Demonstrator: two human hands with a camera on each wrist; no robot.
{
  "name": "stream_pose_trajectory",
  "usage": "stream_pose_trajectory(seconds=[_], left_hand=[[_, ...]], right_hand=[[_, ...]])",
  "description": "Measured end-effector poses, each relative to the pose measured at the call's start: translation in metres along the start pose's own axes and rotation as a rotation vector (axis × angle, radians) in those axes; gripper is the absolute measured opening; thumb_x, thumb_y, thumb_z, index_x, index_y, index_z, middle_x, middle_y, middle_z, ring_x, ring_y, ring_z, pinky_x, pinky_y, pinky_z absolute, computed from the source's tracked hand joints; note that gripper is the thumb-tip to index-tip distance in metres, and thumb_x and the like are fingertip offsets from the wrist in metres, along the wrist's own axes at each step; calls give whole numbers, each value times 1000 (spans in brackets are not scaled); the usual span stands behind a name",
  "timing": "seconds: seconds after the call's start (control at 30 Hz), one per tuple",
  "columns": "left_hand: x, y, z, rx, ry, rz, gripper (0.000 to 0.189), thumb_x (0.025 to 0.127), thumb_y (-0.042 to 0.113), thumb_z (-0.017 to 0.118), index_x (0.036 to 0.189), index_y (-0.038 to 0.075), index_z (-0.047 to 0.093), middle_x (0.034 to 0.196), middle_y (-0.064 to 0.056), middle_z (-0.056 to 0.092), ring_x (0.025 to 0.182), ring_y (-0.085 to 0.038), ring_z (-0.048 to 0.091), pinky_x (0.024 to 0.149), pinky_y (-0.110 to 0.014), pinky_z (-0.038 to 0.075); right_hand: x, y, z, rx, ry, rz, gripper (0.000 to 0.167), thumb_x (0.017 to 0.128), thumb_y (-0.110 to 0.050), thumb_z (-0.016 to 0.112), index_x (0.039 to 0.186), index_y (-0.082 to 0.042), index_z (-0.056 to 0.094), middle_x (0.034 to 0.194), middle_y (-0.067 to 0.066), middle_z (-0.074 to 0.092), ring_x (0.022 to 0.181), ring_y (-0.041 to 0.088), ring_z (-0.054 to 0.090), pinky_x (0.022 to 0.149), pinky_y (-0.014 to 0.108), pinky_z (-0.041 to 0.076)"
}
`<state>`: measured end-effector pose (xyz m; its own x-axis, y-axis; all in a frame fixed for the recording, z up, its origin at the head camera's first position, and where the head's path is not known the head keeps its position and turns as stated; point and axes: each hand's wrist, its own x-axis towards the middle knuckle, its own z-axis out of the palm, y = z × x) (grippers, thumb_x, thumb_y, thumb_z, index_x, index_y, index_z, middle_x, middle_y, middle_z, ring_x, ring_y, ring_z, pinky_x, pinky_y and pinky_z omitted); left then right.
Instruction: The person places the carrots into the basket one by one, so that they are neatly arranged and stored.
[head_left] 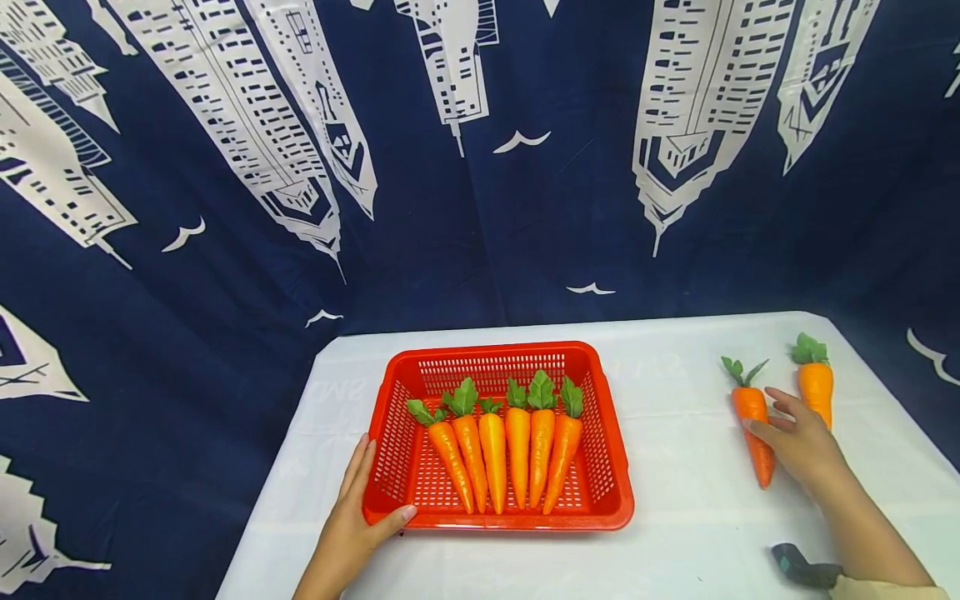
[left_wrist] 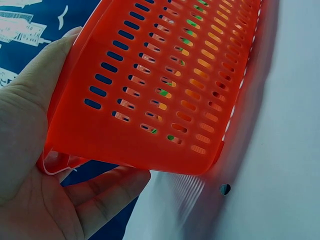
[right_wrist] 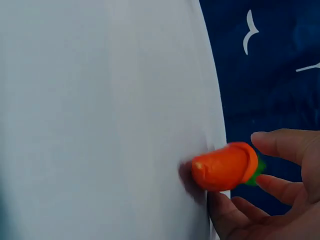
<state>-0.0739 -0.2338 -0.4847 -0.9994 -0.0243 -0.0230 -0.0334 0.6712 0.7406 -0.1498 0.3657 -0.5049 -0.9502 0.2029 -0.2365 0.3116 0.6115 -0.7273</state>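
Note:
A red slotted plastic basket (head_left: 617, 467) sits on the white table, with several orange carrots (head_left: 492, 458) side by side in it, leaves toward the back. At the basket's front left corner, my left hand (head_left: 347, 517) grips the rim, thumb over the front edge and fingers along the left side; the left wrist view shows the fingers around the corner. Far to the right, my right hand (head_left: 806, 442) pinches a carrot (head_left: 761, 458) near its leafy top, its thumb across the carrot and its fingers on the other side. The carrot's tip points toward the front.
Another carrot (head_left: 816, 385) lies behind and right of my right hand, partly hidden by it. The white table (head_left: 675, 517) ends at a dark blue cloth (head_left: 525, 250) printed with white buildings and birds. A dark device (head_left: 802, 568) is at my right wrist.

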Motion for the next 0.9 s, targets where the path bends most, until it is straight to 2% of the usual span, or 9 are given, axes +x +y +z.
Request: stream_pose_trajectory(seconds=[0.2, 0.33, 0.5, 0.63, 0.77, 0.9], left_hand=[[0, -1, 0, 2, 4, 2, 111, 79, 49, 83, 163, 35, 12, 170, 15, 3, 156, -36, 20, 112, -72, 31], [0, -1, 0, -7, 4, 7, 110, 80, 49, 83, 163, 35, 12, 170, 15, 3, 156, -36, 19, 112, -73, 30], [1, -1, 1, -9, 2, 5, 110, 79, 50, 83, 163, 35, 13, 170, 15, 3, 156, -37, 19, 112, -74, 30], [1, 0, 1, -8, -2, -3, 111, 79, 50, 84, 163, 34, 13, 170, 15, 3, 156, -37, 19, 112, -73, 30], [1, 0, 0, -11, -1, -2, 111, 79, 50, 84, 163, 34, 13, 171, 14, 4, 156, -36, 20, 113, -73, 30], [1, 1, 0, -16, -2, -3, 111, 79, 49, 84, 163, 35, 13, 170, 15, 3, 156, -36, 19, 113, -73, 29]], right_hand=[[6, 0, 2, -68, -21, -39, 79, 103, -35, 55, 159, 4, 14, 147, 43, 32, 127, 60, 43, 98, 71, 43], [8, -2, 2, -95, -58, -51, 80, 103, -39, 55, 158, 4, 16, 146, 41, 37, 125, 59, 44, 97, 69, 45], [10, -4, 5, -116, -63, -50, 80, 101, -38, 57, 158, 3, 19, 144, 40, 42, 121, 58, 47, 93, 68, 46], [11, -5, 5, -106, -53, -42, 79, 101, -36, 57, 159, 1, 17, 143, 40, 42, 121, 58, 47, 94, 69, 45], [9, -7, 6, -70, -53, -32, 80, 102, -36, 55, 162, -6, 11, 145, 40, 40, 122, 58, 45, 97, 70, 45], [7, -11, 6, -48, -32, -52, 78, 103, -38, 52, 163, -12, 10, 144, 40, 38, 120, 58, 46, 95, 66, 49]])
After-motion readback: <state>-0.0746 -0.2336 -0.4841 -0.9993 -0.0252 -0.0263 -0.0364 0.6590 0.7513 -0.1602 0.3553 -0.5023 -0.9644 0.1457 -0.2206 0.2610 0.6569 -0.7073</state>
